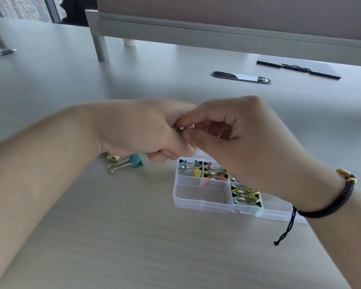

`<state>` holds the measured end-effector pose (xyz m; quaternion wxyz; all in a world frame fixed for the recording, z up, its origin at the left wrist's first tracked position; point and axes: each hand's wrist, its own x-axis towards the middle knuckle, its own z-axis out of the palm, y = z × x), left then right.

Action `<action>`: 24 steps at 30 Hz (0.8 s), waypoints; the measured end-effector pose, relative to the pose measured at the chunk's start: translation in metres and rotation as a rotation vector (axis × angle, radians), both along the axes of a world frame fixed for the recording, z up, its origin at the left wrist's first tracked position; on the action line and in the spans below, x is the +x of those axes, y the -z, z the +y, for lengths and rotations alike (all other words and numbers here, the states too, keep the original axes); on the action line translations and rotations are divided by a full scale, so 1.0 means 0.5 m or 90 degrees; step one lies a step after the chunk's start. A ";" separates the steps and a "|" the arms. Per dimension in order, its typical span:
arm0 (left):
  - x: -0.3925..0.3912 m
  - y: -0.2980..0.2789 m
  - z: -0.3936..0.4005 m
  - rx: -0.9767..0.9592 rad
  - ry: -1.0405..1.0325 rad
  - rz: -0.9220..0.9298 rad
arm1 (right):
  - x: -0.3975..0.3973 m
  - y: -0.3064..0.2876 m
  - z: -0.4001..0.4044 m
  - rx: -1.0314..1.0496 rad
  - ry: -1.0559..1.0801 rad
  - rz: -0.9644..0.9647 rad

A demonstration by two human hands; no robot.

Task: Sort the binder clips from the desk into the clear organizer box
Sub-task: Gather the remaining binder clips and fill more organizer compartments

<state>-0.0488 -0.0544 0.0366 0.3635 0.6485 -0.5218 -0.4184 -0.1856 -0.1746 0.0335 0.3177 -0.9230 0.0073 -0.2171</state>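
Pale grey counter (113, 236), wood-grain finish; partition frame (100, 36) and oval cable port (240, 77) behind. Left hand (142, 130) and right hand (233, 130) raised together above the counter, fingers of both curled, pinching between them a small metal item (181, 129), probably a binder clip's wire handle; mostly hidden. Clear organizer box (202, 197) below the right hand, lid open, several compartments filled with coloured clips, near-left compartment bare. Teal binder clip (136, 161) and yellow binder clip (113, 157) loose on the counter, just left of the box. Dark bracelet (340, 197) on right wrist.
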 end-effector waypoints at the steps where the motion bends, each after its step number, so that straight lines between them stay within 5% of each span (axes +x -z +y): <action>1: 0.000 0.000 0.000 0.003 0.008 -0.001 | 0.000 0.001 0.002 -0.013 -0.001 0.005; 11: 0.026 -0.023 0.016 0.058 -0.077 0.015 | -0.011 -0.014 -0.005 -0.044 0.125 0.031; 18: 0.017 -0.042 0.019 0.048 -0.065 -0.218 | -0.023 -0.026 -0.008 -0.003 0.071 0.188; 24: 0.013 -0.029 0.018 0.067 -0.034 -0.272 | -0.025 -0.020 -0.006 -0.054 0.049 0.249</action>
